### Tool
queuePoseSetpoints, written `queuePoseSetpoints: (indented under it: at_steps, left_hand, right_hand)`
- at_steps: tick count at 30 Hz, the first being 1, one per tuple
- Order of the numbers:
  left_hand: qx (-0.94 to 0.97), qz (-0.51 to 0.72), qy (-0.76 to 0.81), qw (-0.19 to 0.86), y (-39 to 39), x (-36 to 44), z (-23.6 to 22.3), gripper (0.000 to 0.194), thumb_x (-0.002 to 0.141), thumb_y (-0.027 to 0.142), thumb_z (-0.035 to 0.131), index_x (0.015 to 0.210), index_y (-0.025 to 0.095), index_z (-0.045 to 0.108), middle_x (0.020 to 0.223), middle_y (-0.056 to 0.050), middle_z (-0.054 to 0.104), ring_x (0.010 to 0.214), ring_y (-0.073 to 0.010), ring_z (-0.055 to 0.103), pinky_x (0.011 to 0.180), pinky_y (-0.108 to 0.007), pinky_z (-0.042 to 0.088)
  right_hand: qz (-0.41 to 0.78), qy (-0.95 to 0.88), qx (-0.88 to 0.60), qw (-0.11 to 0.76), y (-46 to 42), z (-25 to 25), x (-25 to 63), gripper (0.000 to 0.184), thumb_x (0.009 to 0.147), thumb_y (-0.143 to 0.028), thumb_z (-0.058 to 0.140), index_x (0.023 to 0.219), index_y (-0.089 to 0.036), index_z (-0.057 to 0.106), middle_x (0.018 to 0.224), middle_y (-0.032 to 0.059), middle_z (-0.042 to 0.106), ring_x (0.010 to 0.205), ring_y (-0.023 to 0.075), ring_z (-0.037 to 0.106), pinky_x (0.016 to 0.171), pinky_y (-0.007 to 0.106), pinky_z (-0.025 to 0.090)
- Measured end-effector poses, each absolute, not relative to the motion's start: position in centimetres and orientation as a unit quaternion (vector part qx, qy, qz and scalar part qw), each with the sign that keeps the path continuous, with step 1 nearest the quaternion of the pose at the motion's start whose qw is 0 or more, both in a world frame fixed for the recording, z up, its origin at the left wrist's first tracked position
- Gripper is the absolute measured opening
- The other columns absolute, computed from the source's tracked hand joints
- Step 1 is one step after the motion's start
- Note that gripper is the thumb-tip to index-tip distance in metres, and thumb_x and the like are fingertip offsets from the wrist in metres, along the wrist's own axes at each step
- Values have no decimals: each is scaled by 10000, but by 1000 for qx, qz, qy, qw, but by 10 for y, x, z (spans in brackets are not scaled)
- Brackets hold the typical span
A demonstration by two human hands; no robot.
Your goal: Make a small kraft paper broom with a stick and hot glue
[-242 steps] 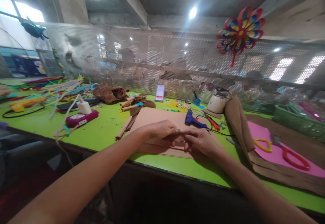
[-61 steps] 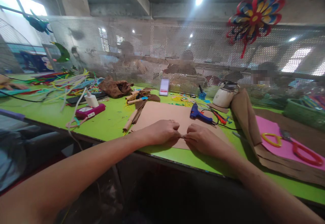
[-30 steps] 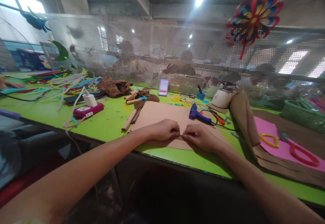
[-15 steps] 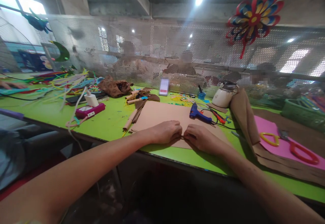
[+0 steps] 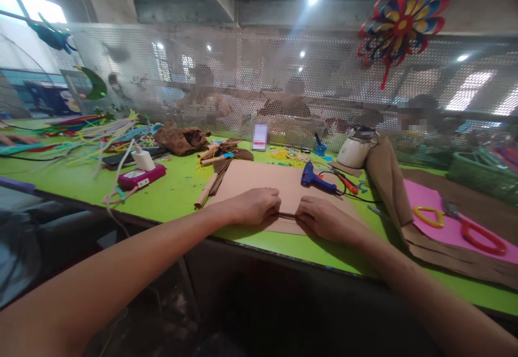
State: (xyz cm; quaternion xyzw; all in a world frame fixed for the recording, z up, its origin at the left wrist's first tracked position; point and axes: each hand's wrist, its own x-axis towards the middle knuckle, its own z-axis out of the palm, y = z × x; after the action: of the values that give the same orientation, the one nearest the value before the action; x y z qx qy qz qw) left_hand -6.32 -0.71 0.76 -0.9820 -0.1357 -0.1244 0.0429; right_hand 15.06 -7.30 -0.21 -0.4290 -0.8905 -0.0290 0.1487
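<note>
Between my two hands runs a thin dark-brown strip, low over the front part of a tan sheet. My left hand is closed, its fingertips pinching the strip's left end. At the other end, my right hand pinches it too, with fingers curled. Whether the strip is a rolled edge of paper or a separate piece, I cannot tell. A blue glue gun lies on the sheet's back right, just beyond my right hand.
Left on the green table are a magenta power strip and brown rolls. To the right lie scissors on pink paper, near folded brown material. A white kettle-like pot stands behind. Another person's hand shows far left.
My hands have moved apart, mainly the left one going leftward, and a longer stretch of the brown strip shows between them. Both stay closed on it.
</note>
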Motion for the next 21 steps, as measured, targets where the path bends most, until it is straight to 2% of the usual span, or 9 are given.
queuePoseSetpoints:
  at_steps: [11, 21]
  left_hand:
    - [-983, -129, -128, 15, -9, -71, 9, 46, 781, 149, 501, 764, 157, 543, 797, -41, 499, 749, -151, 474, 679, -252, 380]
    - [-983, -129, -107, 74, -17, -72, 9, 88, 825, 171, 481, 757, 155, 534, 806, -62, 496, 787, -182, 457, 734, -293, 375]
  right_hand:
    - [-7, -892, -435, 121, -79, 5, 155, 114, 803, -154, 490, 832, -178, 598, 831, 44, 578, 755, 151, 517, 657, 261, 376]
    - [-30, -893, -435, 109, -83, 5, 156, 111, 829, -180, 481, 815, -175, 591, 827, 44, 559, 738, 148, 496, 637, 264, 361]
